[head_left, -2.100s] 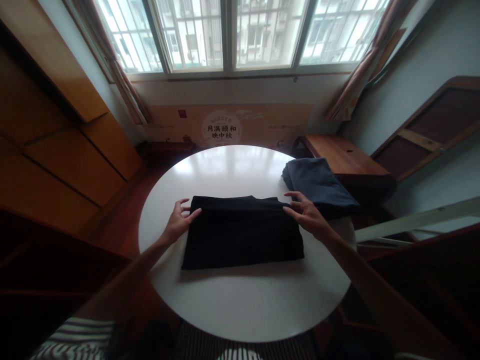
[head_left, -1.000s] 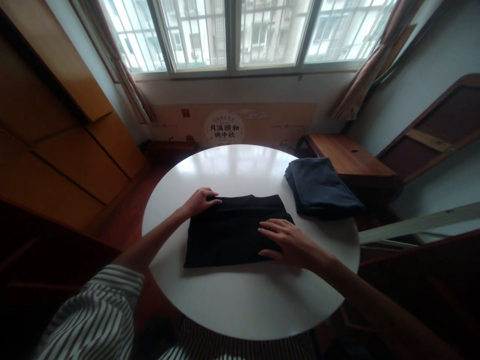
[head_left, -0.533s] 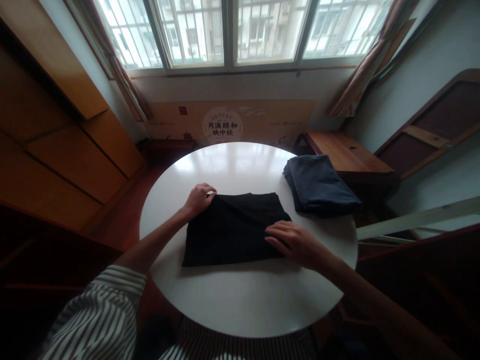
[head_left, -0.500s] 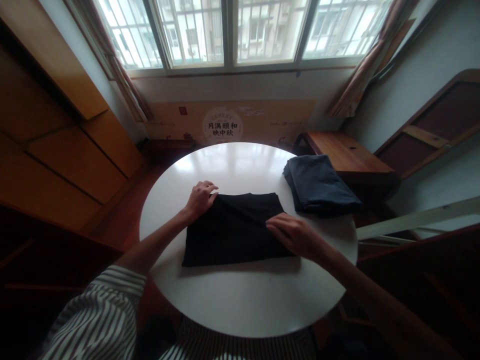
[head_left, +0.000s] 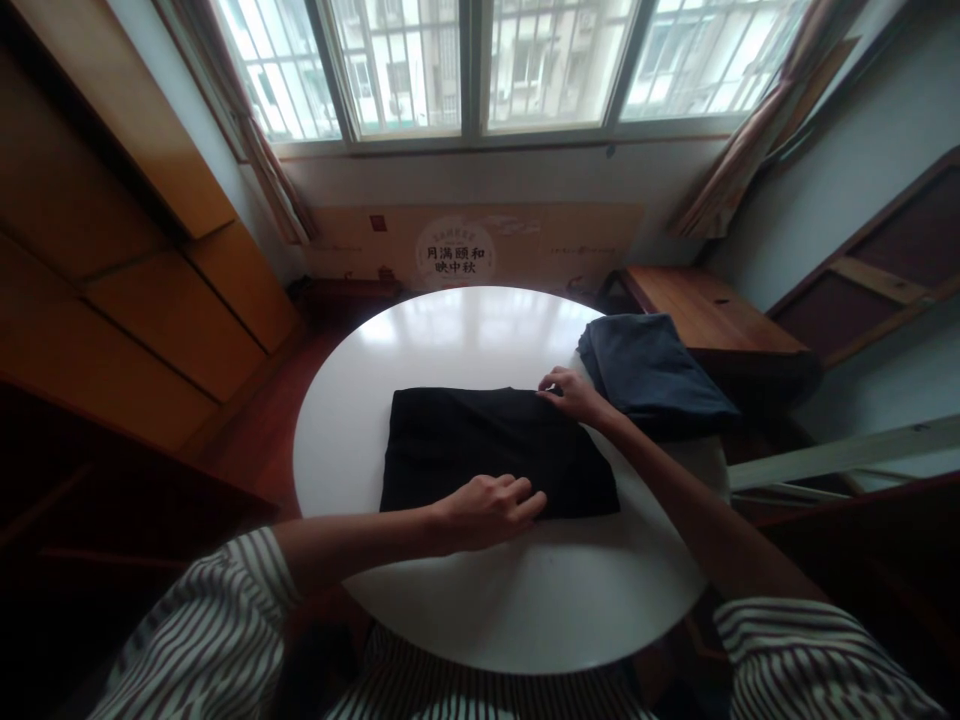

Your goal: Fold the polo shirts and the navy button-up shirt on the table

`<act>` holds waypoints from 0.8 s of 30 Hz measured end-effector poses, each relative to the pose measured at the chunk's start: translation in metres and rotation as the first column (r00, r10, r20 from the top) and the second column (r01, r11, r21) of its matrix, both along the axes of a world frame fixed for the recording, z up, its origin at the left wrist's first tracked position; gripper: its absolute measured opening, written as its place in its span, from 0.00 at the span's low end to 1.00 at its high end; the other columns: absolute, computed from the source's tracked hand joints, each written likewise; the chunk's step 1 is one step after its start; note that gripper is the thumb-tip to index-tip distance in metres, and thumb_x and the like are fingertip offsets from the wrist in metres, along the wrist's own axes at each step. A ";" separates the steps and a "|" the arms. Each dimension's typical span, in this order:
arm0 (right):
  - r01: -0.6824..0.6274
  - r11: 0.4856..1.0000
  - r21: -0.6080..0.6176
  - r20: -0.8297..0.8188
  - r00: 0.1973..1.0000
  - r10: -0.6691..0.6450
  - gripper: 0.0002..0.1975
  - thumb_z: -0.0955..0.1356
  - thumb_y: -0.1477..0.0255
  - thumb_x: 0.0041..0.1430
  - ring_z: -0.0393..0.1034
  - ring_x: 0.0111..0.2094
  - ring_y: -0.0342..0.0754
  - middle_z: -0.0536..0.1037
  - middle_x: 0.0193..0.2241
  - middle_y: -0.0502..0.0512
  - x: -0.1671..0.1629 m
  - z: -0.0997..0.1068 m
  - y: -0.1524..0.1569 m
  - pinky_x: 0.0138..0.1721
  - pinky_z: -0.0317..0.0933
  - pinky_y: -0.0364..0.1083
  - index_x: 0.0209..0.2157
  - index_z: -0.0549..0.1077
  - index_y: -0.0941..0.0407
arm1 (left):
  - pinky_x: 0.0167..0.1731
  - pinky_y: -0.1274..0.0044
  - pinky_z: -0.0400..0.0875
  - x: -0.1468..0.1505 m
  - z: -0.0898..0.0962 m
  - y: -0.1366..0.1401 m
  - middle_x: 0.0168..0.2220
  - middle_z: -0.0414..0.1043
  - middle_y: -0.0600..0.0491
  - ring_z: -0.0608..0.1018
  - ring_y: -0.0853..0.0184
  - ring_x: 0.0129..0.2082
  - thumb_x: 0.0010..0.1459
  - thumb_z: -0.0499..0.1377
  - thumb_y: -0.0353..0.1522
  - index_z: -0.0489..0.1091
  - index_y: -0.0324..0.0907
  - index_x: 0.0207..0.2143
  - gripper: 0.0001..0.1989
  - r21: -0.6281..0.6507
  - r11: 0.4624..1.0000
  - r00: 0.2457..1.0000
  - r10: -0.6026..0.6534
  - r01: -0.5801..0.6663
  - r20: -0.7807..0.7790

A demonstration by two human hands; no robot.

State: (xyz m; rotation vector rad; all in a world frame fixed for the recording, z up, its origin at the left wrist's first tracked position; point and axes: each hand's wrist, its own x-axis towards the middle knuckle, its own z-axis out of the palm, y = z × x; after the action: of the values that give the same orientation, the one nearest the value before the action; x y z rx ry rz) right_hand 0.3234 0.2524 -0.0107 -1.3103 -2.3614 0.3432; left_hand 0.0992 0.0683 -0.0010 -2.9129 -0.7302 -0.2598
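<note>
While our left sleeve [head_left: 217,630] and right sleeve [head_left: 810,650], both striped, sit nearest us, short of the black folded cloth [head_left: 487,430] and to either side of it, our bare forearms reach in towards it. Under the cloth is our round white desk [head_left: 540,610], its bare near part showing on our side of the cloth.

Our left hand [head_left: 487,512] is at the cloth's near edge, about halfway along, its forearm covering the left stretch of that edge. We see its fingers curled narrowly, knuckles up, but cannot tell whether they grip any fabric. The cloth itself lies flat, with shallow creases across its top. At its far edge, towards the right end, is our right hand [head_left: 574,395], thumb and fingers drawn close together; whether they pinch the fabric, we cannot tell.

Beyond the cloth's far right corner we have a folded blue-grey cloth [head_left: 652,365], also on the desk and reaching past its rim. Well to the left of the black cloth stand orange-brown cabinets [head_left: 142,340], and farther off to its right a low wooden side table [head_left: 705,310]. Straight beyond it we see a beige banner [head_left: 517,245] with Chinese characters and, above that, a barred window [head_left: 555,70] between tied curtains [head_left: 274,185].
</note>
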 end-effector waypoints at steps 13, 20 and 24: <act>-0.141 0.986 0.092 0.271 0.956 0.111 0.22 0.58 0.66 0.70 0.65 0.57 0.58 0.72 0.57 0.65 -0.070 0.022 -0.083 0.59 0.55 0.56 0.60 0.68 0.60 | 0.39 0.71 0.71 -0.013 0.001 0.015 0.34 0.73 0.47 0.75 0.63 0.35 0.68 0.48 0.33 0.71 0.39 0.34 0.15 -0.028 0.994 0.966 0.105 -0.101 0.235; 0.117 0.993 0.022 0.409 0.905 -0.116 0.39 0.54 0.45 0.66 0.44 0.68 0.67 0.50 0.69 0.59 -0.042 -0.005 -0.104 0.63 0.46 0.66 0.69 0.53 0.53 | 0.64 0.53 0.48 -0.096 -0.025 0.053 0.70 0.48 0.46 0.51 0.52 0.69 0.69 0.46 0.46 0.51 0.45 0.69 0.30 -0.194 0.768 0.771 0.632 -0.610 0.075; 0.250 0.967 -0.039 0.424 0.881 -0.210 0.41 0.51 0.44 0.65 0.42 0.69 0.62 0.49 0.70 0.58 -0.018 -0.006 -0.097 0.63 0.49 0.62 0.69 0.52 0.56 | 0.63 0.51 0.49 -0.128 -0.037 0.047 0.72 0.39 0.46 0.46 0.49 0.71 0.67 0.45 0.50 0.44 0.46 0.71 0.35 -0.226 0.656 0.671 0.742 -0.720 0.016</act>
State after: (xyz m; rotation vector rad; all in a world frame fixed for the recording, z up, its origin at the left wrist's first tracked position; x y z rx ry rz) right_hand 0.3056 0.1551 -0.0166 -1.8466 -2.5061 0.1053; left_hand -0.0290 0.1152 -0.0378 -2.4802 -1.9684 -0.2534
